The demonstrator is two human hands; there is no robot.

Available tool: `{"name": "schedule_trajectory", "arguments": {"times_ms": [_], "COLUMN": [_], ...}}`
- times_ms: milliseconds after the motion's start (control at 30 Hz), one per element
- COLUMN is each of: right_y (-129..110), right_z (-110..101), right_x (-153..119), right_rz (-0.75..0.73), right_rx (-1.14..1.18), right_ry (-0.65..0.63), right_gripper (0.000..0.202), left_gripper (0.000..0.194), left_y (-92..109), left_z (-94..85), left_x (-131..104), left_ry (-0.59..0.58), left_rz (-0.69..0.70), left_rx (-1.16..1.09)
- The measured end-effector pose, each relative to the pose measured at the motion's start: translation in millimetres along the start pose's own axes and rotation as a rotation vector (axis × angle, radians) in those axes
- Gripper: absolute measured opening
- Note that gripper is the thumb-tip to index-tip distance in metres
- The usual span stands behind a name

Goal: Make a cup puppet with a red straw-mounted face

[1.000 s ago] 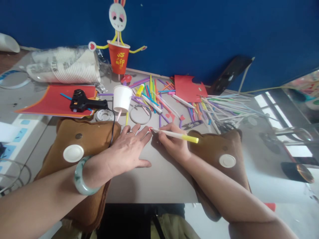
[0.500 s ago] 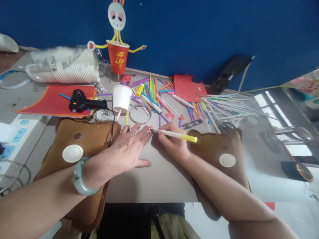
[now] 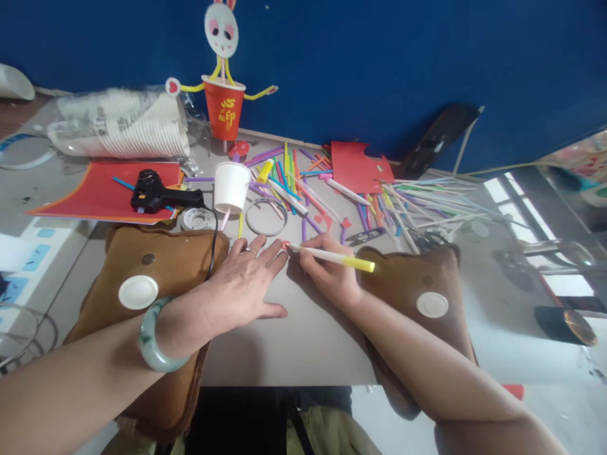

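Observation:
My right hand (image 3: 331, 270) is closed round a marker pen (image 3: 339, 257) with a white barrel and a yellow end. Its tip meets a small red-and-white paper piece (image 3: 285, 244) on the table. Flat on the table, fingers spread, lies my left hand (image 3: 246, 278); its fingertips are beside that piece and seem to touch its edge. Just beyond the left hand stands a white paper cup (image 3: 232, 188) with straw pieces under it. A roll of clear tape (image 3: 266, 217) lies to the right of the cup.
Brown cushions (image 3: 165, 253) lie under both forearms. At the left are a black glue gun (image 3: 150, 191) with its cord, red paper sheets (image 3: 104, 189) and bagged paper cups (image 3: 123, 126). Behind stands a red-cup rabbit figure (image 3: 224, 110). Cut straws (image 3: 427, 205) and red paper (image 3: 358, 165) spread rightward.

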State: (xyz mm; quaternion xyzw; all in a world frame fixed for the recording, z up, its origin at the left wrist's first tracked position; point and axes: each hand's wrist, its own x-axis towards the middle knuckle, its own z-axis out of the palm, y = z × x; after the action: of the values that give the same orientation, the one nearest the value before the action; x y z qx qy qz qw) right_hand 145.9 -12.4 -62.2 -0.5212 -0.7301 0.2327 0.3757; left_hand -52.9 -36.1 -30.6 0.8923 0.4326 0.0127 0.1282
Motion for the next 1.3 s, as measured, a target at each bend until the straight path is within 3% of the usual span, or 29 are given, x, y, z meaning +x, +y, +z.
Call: {"name": "schedule_trajectory", "arguments": {"times_ms": [667, 833, 1300], "right_y": [-0.8, -0.5, 0.7], "right_z": [0.3, 0.6, 1.3], "right_x": [-0.2, -0.7, -1.1], "right_rz": [0.018, 0.05, -0.005], "right_rx": [-0.001, 0.012, 0.007], "right_ry": [-0.02, 0.046, 0.025], "right_gripper": [0.007, 0.008, 0.007], "left_gripper": [0.076, 0.079, 0.08], "left_y": [-0.4, -0.5, -0.3], "left_z": [2.1, 3.3, 2.2], "left_x": [-0.7, -0.8, 0.0], "left_ry": [0.027, 0.039, 0.005], "left_rz": [0.001, 0.009, 0.003], "left_rx": [0.006, 0.005, 0.014]}}
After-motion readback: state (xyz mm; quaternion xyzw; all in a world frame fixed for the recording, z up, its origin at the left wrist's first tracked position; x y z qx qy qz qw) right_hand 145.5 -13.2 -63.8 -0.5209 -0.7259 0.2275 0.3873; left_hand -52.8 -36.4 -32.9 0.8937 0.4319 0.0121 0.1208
